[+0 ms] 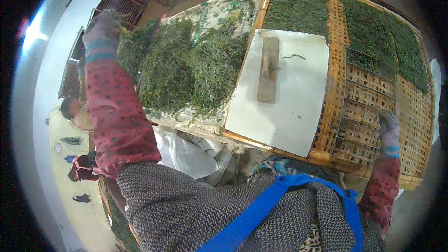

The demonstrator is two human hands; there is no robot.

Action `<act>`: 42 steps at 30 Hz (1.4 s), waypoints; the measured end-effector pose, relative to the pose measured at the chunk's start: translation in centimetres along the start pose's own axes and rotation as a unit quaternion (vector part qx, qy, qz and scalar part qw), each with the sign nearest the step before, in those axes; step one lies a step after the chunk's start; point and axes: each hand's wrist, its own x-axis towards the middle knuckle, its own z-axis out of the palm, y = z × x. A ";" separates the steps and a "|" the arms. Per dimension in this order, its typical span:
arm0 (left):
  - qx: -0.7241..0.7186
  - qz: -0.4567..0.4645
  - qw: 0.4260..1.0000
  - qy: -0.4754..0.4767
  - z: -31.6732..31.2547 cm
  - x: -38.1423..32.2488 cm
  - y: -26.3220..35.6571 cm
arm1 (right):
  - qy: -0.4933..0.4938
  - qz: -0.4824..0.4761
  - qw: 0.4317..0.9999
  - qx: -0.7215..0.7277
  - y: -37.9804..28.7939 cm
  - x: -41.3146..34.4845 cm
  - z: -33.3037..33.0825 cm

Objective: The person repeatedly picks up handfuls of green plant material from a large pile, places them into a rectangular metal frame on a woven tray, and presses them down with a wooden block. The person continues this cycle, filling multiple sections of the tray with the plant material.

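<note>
My left hand (103, 24), in a glove, is raised at the upper left, by the far end of a loose pile of green plant material (182, 66); some strands show at its fingers, but its grip is unclear. My right hand (388, 126), gloved too, rests at a thin divided frame (367, 112) on the woven tray (414, 119). Flat green layers (367, 31) cover parts of that tray. Between the hands lies a white board (294, 115) with a flat wooden block with a handle (268, 77) on it.
White sheeting (185, 154) hangs below the near edge of the work surface. Slatted racks (122, 3) stand beyond it at the upper left. One person (80, 112) is at the left, and another in pink (84, 166) is nearby.
</note>
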 end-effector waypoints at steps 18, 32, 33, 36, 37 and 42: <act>-0.232 -0.170 0.808 -0.515 30.9 -21.7 9.2 | 0.073 0.055 0.996 -0.006 -0.9 -4.7 -3.8; -0.218 -0.266 0.679 -0.649 49.1 -35.1 9.7 | 0.089 0.153 0.981 0.085 1.0 -6.9 -5.3; -0.156 -0.268 0.687 -0.658 48.7 -35.7 8.7 | 0.105 0.128 0.983 0.083 1.2 -6.2 -5.4; -0.131 -0.272 0.729 -0.615 47.0 -34.6 5.3 | 0.119 0.074 0.990 0.001 1.4 -3.3 -6.1; -0.083 -0.263 0.747 -0.605 46.9 -33.9 4.5 | 0.115 0.058 0.991 -0.042 1.5 -2.1 -6.4; -0.024 -0.190 0.772 -0.606 46.9 -32.8 2.0 | 0.074 -0.078 0.985 -0.135 2.6 7.5 -4.3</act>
